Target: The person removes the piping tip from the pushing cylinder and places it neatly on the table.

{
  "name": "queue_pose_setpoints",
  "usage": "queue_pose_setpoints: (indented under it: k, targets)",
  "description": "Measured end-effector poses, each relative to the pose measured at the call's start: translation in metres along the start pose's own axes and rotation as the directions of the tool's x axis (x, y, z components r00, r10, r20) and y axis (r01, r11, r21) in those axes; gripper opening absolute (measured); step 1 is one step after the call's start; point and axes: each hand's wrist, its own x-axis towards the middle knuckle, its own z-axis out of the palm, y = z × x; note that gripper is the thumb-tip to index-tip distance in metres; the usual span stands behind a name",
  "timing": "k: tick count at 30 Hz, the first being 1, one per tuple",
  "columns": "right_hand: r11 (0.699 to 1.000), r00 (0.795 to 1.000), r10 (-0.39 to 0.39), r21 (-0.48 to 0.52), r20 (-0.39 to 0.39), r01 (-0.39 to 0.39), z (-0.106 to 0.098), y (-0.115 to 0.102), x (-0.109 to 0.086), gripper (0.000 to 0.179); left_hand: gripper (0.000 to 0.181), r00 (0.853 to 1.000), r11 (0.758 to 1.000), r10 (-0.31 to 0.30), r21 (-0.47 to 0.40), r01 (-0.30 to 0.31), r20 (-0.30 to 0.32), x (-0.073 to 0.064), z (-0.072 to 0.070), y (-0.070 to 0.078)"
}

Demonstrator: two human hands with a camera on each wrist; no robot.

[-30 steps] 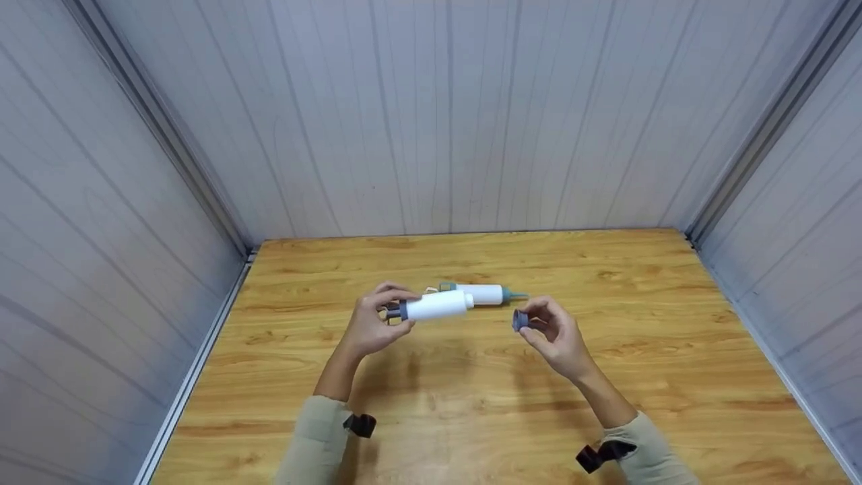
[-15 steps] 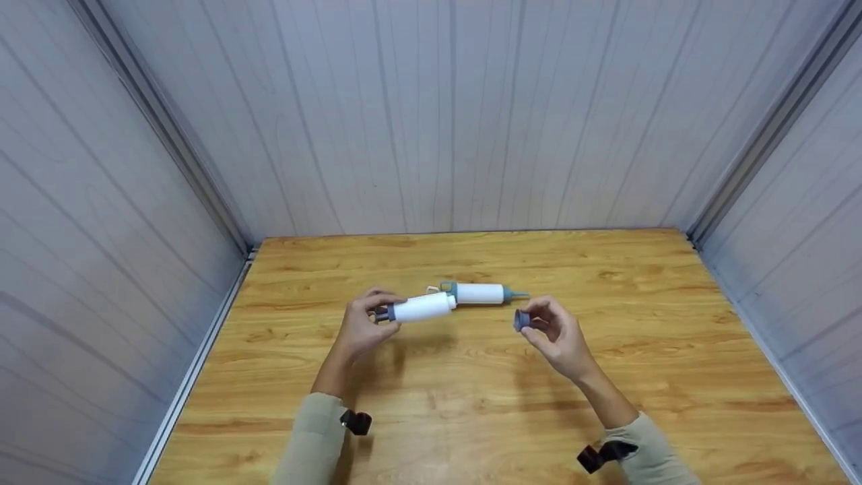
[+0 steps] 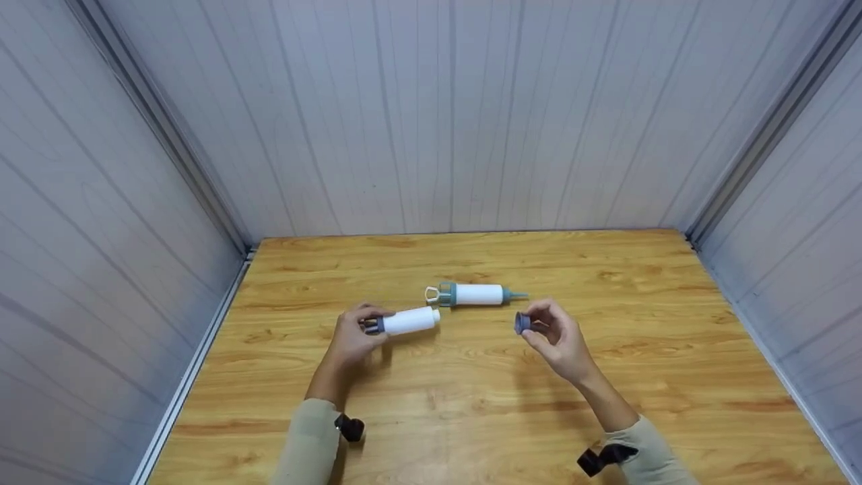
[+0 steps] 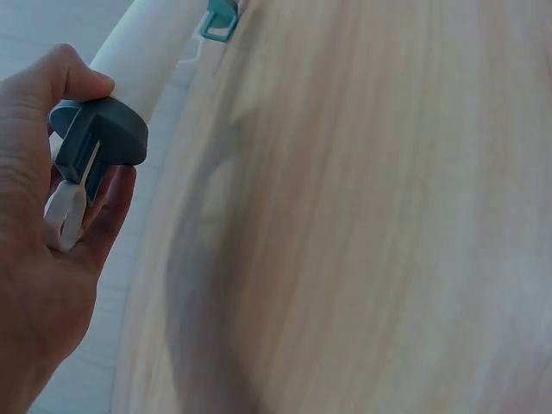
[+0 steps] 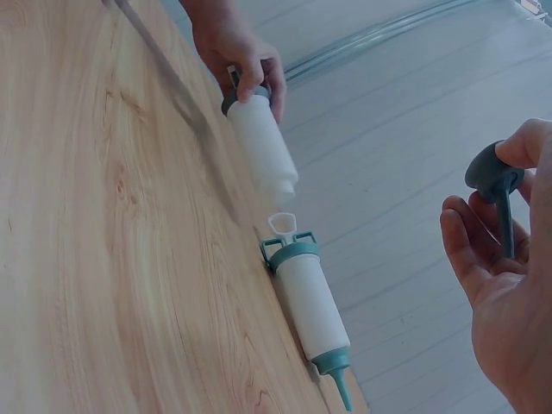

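Pale panelled walls stand around three sides of the wood-grain surface I'm watching from afar. My left grip pinches a white tube around its dark collar, the bare neck aimed rightward; I cannot tell whether the tube touches the surface. My right grip pinches a dark nozzle cap well apart from the tube, its wide mouth facing that way. Just beyond the tube, a teal-ended syringe lies along the surface. I see the likeliest trouble on the left: swinging the tube carelessly could knock the neck into the syringe's white ring handle and start it rolling. A pale loop sits behind the collar, so squeezing clumsily might shove it inward; if the tube holds liquid, which I can't see, its uncapped end could leak. On the right, a loose pinch could drop the cap, and being round, it would probably roll.
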Motion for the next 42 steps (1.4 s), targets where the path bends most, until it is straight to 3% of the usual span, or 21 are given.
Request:
queue_pose_setpoints:
  k: [7,18,27,34,42]
  targets:
    - [1.0,1.0,-0.009,0.005,-0.009,0.009,-0.001,0.001,-0.003,0.029,0.035,0.998,0.998,-0.058,0.03,0.057,0.027,-0.003,-0.001,-0.012]
    - [1.0,1.0,0.005,-0.012,0.007,-0.005,-0.002,-0.001,-0.005,0.028,0.035,0.995,0.995,-0.08,0.069,0.077,0.054,-0.008,-0.009,-0.021]
    - [1.0,1.0,-0.005,-0.012,0.012,0.005,-0.004,-0.001,-0.002,0.028,0.036,0.994,0.988,-0.077,0.144,0.065,0.081,-0.004,-0.013,-0.017]
    - [1.0,1.0,-0.016,-0.006,0.017,0.016,-0.003,0.0,-0.001,0.029,0.037,0.993,0.989,-0.071,0.139,0.058,0.095,-0.005,-0.013,-0.016]
    - [1.0,0.999,-0.022,0.001,0.023,0.022,-0.002,0.001,-0.001,0.029,0.043,0.996,0.993,-0.025,0.118,0.014,0.085,-0.006,-0.013,-0.02]
